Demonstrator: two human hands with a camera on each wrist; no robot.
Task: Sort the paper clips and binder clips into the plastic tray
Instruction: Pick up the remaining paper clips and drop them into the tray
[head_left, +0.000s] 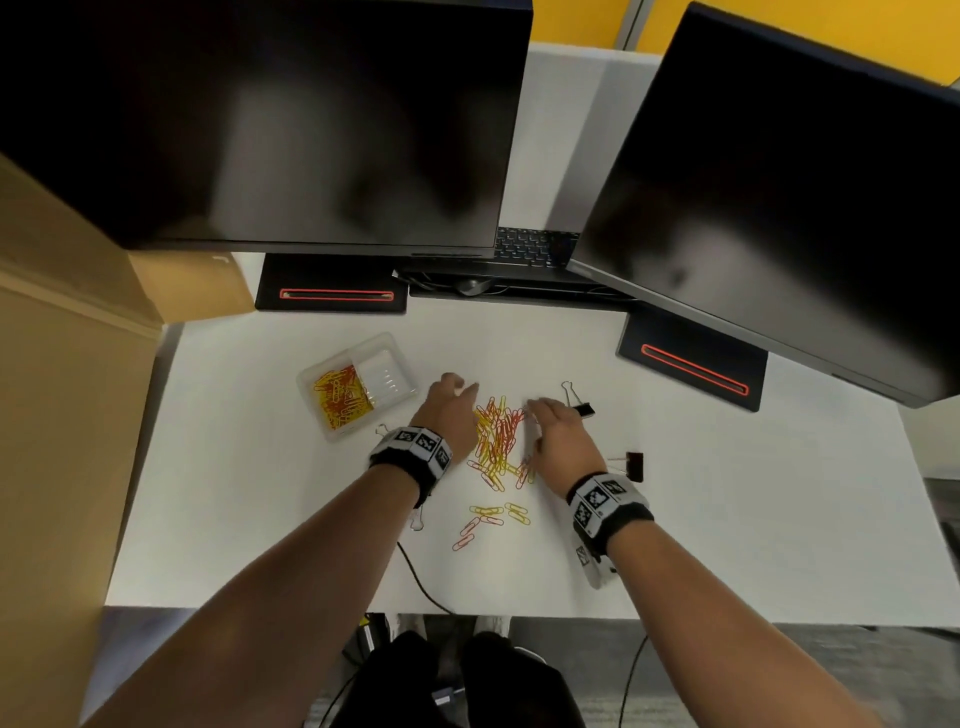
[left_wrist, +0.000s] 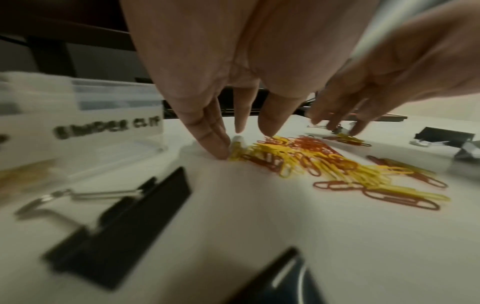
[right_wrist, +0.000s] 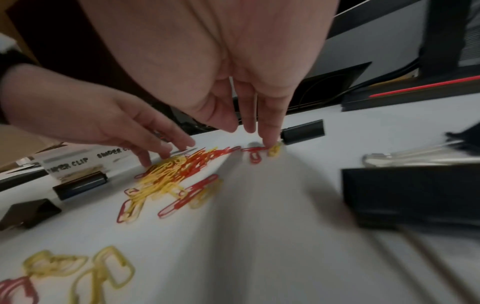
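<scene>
A heap of red and yellow paper clips (head_left: 497, 434) is being flanked on the white desk (head_left: 727, 519) by both hands. The left hand (head_left: 449, 410) is being held at the heap's left edge with fingers stretched and relaxed, nothing gripped; in the left wrist view its fingertips (left_wrist: 217, 147) are being pressed to the desk right against the nearest yellow clips. The right hand (head_left: 558, 434) is being held at the heap's right edge, likewise released and outstretched, its fingertips (right_wrist: 270, 137) being set down on a red and a yellow clip at the far end of the heap. A smaller scatter of paper clips (head_left: 491, 519) is lying nearer, between the two forearms. The clear plastic tray (head_left: 363, 353) is being kept to the left of the heap and slightly farther; its left compartment is already filled with red and yellow clips, while its right compartment is showing bare plastic. A black binder clip (head_left: 582, 408) is lying just beyond the right hand, and another binder clip (head_left: 631, 464) is lying to the right of that wrist. Two dark monitors (head_left: 291, 130) are standing at the far side of the desk.
</scene>
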